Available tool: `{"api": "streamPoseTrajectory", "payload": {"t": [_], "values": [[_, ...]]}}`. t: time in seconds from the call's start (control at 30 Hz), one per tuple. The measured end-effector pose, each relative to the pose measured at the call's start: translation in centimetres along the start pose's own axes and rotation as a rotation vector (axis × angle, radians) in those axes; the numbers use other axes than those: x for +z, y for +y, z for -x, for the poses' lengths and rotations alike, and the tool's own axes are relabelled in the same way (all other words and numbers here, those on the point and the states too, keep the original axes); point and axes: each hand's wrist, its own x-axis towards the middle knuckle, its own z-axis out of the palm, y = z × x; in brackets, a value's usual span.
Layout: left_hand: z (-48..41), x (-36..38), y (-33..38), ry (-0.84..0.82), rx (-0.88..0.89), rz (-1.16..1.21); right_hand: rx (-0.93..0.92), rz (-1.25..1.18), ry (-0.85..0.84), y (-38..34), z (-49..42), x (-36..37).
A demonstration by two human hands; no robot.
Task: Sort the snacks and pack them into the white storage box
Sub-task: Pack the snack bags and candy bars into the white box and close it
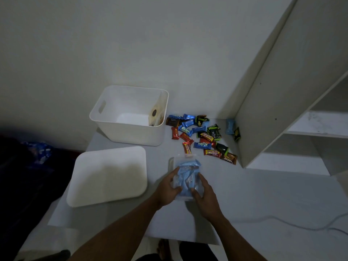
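Left hand (169, 187) and right hand (205, 196) both grip a clear bag (186, 172) of light-blue snack packets, fingers (203, 178) curled round its sides. It's near the loose snack pile (201, 136). The white storage box (131, 134) sits further back, with its lid (107, 176) beside it.

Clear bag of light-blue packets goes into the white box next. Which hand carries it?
Left, probably. Both hands grip the clear plastic bag of light-blue packets, but the left hand is nearer the open white plastic storage box, ahead-left; the right hand would reach across.
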Motion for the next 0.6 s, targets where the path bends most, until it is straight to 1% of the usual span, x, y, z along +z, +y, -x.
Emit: {"api": "streamPoseTrajectory", "payload": {"t": [0.1,0.2,0.3,0.43,0.6], "values": [[-1.4,-0.7,1.9,0.045,0.039,-0.002,-0.054,0.041,0.052,-1.1,-1.3,-0.9],[-3.5,-2.1,5.6,0.087,0.077,0.051,-0.101,0.133,0.116,-2.9,-4.1,-2.3],[-6.2,-4.3,10.1,0.159,0.165,0.074,-0.217,0.180,0.142,-6.7,-8.2,-4.0],[-8.6,-8.2,14.9,0.279,0.298,0.023,-0.361,0.143,0.116,-12.1,-13.8,-4.8],[-8.9,-14.2,19.3,0.441,0.370,-0.034,-0.500,0.101,0.014,-18.4,-18.9,-3.1]]}}
